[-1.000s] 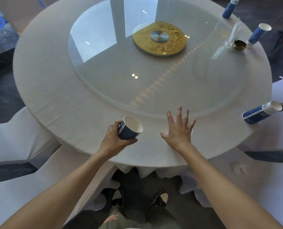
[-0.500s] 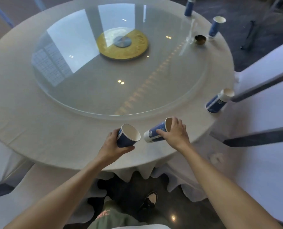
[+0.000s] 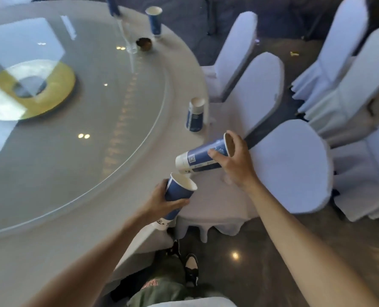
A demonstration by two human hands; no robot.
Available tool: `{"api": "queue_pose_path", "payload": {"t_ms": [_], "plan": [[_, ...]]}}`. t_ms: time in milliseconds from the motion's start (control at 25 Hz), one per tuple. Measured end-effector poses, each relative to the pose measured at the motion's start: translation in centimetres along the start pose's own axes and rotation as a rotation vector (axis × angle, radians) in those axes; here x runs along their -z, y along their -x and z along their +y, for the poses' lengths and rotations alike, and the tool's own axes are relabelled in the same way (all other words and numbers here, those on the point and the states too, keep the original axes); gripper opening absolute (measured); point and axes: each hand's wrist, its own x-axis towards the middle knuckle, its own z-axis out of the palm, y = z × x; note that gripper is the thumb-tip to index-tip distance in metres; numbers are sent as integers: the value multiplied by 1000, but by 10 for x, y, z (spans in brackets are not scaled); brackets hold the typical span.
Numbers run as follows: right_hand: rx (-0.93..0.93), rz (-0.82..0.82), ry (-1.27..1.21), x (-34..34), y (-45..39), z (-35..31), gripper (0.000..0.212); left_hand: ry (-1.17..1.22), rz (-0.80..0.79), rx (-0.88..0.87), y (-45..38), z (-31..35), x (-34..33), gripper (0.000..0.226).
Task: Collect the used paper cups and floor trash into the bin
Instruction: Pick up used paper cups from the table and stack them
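My left hand (image 3: 162, 201) grips a blue paper cup (image 3: 177, 191), mouth up and tilted right, over the table's near edge. My right hand (image 3: 235, 160) holds a second blue-and-white paper cup (image 3: 203, 158) sideways, its base pointing left, just above the first cup's rim. Another blue paper cup (image 3: 195, 115) lies on the table's right edge. A further paper cup (image 3: 154, 21) stands upright at the far edge, and one more (image 3: 112, 5) is cut off at the top. A small yellow scrap (image 3: 294, 54) lies on the floor far right. No bin is in view.
The round table (image 3: 40, 218) has a white cloth and a glass turntable (image 3: 77, 134) with a gold centre disc (image 3: 51, 94). A small dark bowl (image 3: 144, 44) and a clear glass (image 3: 129, 44) stand near the far cup. White-covered chairs (image 3: 290, 165) crowd the right side. My shoes (image 3: 191, 269) are on the dark floor.
My right hand went from flat on the cloth to picking up a lying cup and lifting it toward the cup in my left hand. The view swung right along the table.
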Motion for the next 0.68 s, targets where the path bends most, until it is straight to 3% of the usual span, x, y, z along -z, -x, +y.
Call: {"api": "queue_pose_path", "payload": {"t_ms": [280, 680], "plan": [[-92, -143, 150, 41, -10, 22, 76, -104, -159, -137, -72, 44, -37, 76], [-428, -356, 130, 18, -35, 78, 84, -84, -323, -186, -126, 56, -65, 81]]}}
